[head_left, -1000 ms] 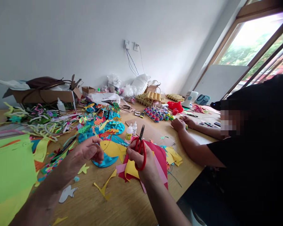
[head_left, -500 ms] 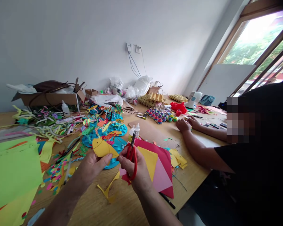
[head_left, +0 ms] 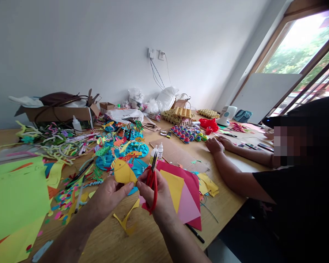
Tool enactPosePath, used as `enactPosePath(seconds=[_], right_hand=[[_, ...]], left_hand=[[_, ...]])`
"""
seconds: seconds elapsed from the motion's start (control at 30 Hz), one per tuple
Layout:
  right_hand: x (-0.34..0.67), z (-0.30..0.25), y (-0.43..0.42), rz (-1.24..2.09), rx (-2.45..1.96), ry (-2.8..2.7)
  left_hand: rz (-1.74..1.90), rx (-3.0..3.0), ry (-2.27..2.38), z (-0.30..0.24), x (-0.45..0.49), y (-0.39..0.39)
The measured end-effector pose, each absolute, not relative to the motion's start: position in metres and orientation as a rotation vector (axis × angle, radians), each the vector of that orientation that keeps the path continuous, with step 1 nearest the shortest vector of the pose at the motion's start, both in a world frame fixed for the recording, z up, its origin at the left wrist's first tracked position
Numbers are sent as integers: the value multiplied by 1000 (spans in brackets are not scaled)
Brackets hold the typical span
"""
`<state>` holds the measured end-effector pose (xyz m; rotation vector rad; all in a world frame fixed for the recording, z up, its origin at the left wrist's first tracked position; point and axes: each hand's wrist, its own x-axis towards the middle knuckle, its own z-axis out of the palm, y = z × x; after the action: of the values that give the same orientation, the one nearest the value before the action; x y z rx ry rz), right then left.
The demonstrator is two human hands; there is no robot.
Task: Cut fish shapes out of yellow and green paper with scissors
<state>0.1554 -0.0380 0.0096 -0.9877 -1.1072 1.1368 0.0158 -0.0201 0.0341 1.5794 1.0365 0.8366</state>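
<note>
A yellow paper fish (head_left: 123, 171) with a drawn eye and curved line is pinched between the thumb and fingers of my left hand (head_left: 111, 195). My right hand (head_left: 153, 193) grips red-handled scissors (head_left: 152, 182), blades pointing up and away. The thumb and finger of that same hand also touch the fish's tail end. Under my hands lies a curled yellow paper scrap (head_left: 126, 219). Beyond the fish stand blue painted bases (head_left: 137, 150) crowded with patterned paper fish. Beside my right hand are stacked red (head_left: 190, 182), pink and yellow sheets.
Green and yellow sheets (head_left: 16, 204) cover the left. Pipe cleaners (head_left: 49, 140) and confetti lie behind them. Glue bottles (head_left: 160, 150) stand mid-table. A black pen (head_left: 194, 233) lies near the edge. Another person's forearms (head_left: 235, 160) rest on the table at right, past yellow scraps (head_left: 207, 183).
The fish has shifted right and tilted more upright in my fingers. The scissors have turned slightly, still in my right hand. The other person's head has moved a little right.
</note>
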Motion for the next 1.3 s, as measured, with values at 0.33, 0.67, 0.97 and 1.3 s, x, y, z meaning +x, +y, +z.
enactPosePath(seconds=[0.33,0.67,0.97,1.3], right_hand=[[171,-4,-67,1283,-1193,-1536],[167,-1,-68,1299,-1218,-1619],[169,1,-68,1304,-1181,-1614],[171,-4,-66,1239,-1176,-1656]], left_hand=[[1003,1412,1143,39,3,-18],[918,1344,1078,40,5,-19],[852,1321,925,33,1,-17],[852,1294,876,32,-1,-17]])
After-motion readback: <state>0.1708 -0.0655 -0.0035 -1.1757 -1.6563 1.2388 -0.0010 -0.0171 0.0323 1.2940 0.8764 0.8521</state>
